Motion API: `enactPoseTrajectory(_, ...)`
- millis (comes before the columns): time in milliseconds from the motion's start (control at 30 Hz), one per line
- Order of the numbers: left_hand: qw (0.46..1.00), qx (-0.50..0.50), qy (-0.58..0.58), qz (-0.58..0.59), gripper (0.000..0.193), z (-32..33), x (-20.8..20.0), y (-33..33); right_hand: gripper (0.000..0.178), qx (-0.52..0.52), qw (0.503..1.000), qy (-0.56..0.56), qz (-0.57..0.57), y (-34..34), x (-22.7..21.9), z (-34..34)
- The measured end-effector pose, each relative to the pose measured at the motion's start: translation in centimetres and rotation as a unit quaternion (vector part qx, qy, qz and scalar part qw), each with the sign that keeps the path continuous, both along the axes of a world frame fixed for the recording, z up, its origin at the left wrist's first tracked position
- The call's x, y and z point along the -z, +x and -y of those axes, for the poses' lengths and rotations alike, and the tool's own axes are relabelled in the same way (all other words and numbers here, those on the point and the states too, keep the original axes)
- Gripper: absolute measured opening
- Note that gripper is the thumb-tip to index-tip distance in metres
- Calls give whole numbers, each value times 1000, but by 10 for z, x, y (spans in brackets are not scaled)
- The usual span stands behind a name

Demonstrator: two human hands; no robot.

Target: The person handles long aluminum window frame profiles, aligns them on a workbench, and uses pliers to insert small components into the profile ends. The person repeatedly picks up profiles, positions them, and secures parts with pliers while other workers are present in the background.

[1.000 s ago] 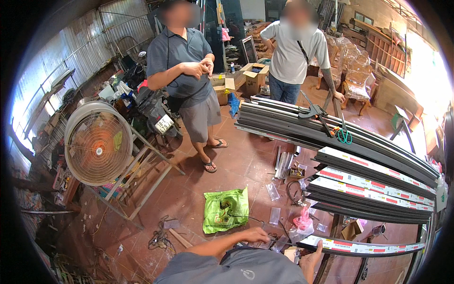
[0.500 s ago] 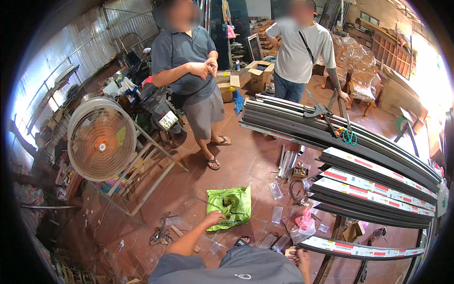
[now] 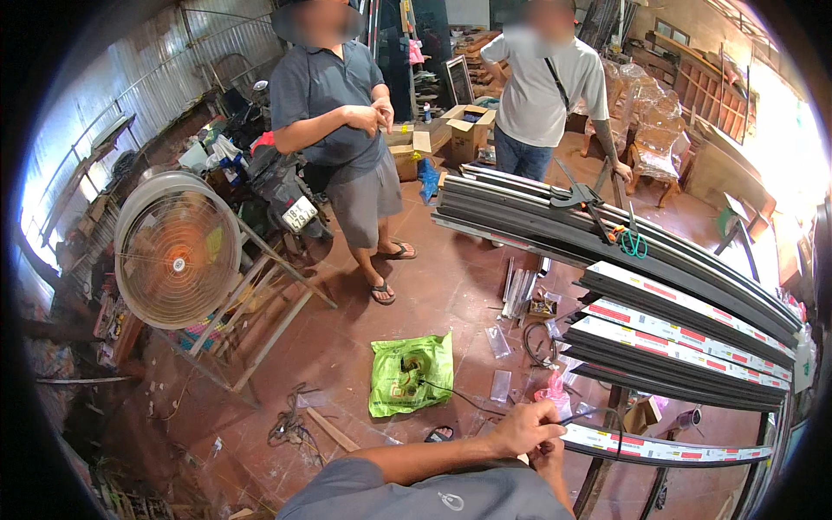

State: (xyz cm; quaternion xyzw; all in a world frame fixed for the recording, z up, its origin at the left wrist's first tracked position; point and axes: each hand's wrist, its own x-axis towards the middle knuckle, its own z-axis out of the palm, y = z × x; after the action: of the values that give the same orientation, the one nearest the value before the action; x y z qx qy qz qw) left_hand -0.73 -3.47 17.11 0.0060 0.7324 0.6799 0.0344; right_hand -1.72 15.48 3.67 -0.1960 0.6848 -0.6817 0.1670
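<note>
My left hand [image 3: 524, 429] is closed in a pinch on a thin black strip [image 3: 468, 401]. From the fingers the strip trails left to an open green plastic bag [image 3: 386, 394] on the floor, and its other side arches right over a dark frame bar [image 3: 667, 447] with a white-and-red label strip. Just below, my right hand [image 3: 548, 457] has its fingers curled near the bar's left end. The left hand partly covers it; a bit of something pale shows beside it, too small to name. A pink plastic bag [image 3: 555, 392] lies behind my hands.
Stacked dark bars [image 3: 676, 334] fill the right side, with a clamp [image 3: 576, 198] and green-handled scissors [image 3: 633, 244] on the far stack. Two people stand beyond. A large fan [image 3: 178, 260] is at left. Clear packets and a wooden stick [image 3: 331, 429] lie on the floor.
My left hand has moved right from the green bag to beside my right hand, drawing the black strip out. The view has shifted slightly.
</note>
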Motion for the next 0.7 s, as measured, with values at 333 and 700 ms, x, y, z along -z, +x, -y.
enactPoseTrajectory(333, 986, 147, -47, -61, 49, -8, 22, 0, 27, 150, 968, -168, 108, 19, -72, -4)
enactPoseTrajectory(700, 912, 296, -283, 10, 32, 74, 169, 39, 23, 145, 820, -523, 182, -13, -146, -45)
